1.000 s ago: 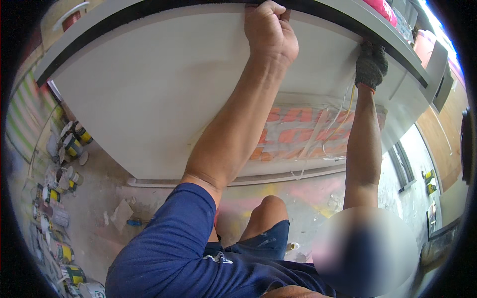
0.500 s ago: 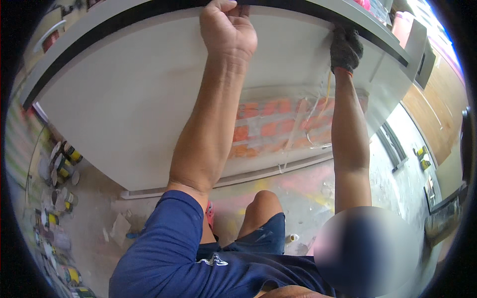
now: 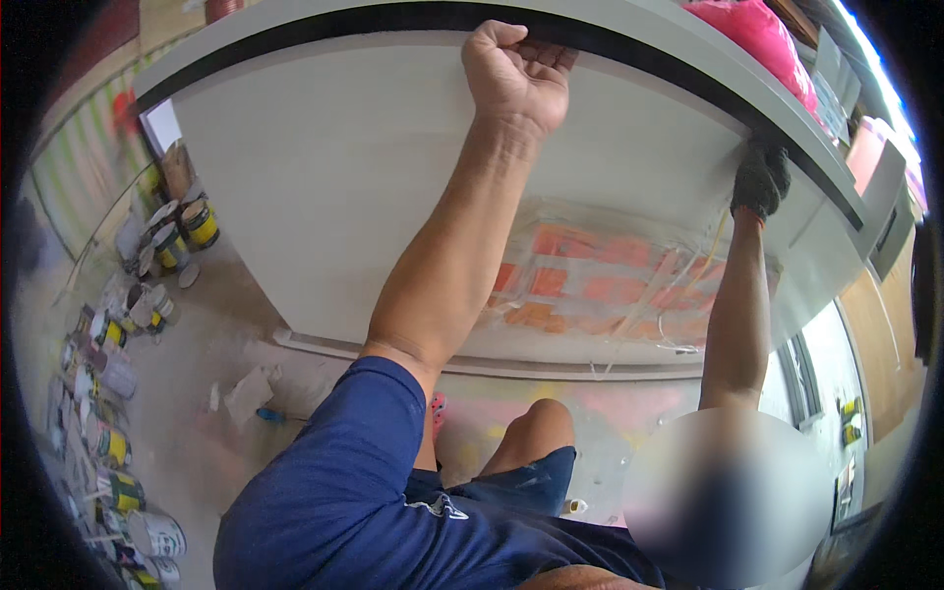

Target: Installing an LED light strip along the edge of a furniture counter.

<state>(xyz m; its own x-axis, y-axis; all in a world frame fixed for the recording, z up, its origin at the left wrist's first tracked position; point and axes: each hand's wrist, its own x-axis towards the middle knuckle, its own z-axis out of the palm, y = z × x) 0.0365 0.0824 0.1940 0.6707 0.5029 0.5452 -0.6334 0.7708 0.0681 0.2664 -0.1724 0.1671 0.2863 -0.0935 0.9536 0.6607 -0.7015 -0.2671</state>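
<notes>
A white counter [image 3: 295, 177] stands before me, with a black strip [image 3: 374, 22] along its overhanging edge. My left hand [image 3: 521, 84] is bare, its palm turned toward me. Its fingers are loosely bent up against the strip, the thumb lies beside them, and nothing shows in the palm. Farther right, my right hand [image 3: 762, 179] wears a dark grey glove. It is closed and pressed up to the underside of the edge; what its fingers hold, if anything, is hidden. A thin yellowish cord [image 3: 721, 236] hangs beside the glove.
An orange-patterned panel [image 3: 610, 287] under clear film is set in the counter's face. Paint cans [image 3: 202, 224] crowd the floor at left, near a paper scrap [image 3: 248, 395] and a blue-handled tool [image 3: 269, 415]. A pink bag [image 3: 757, 44] lies on top at right.
My view has turned, so the counter sits differently and more of the left floor and the pink bag show. Both hands remain at the black edge; the left thumb and fingers show more clearly.
</notes>
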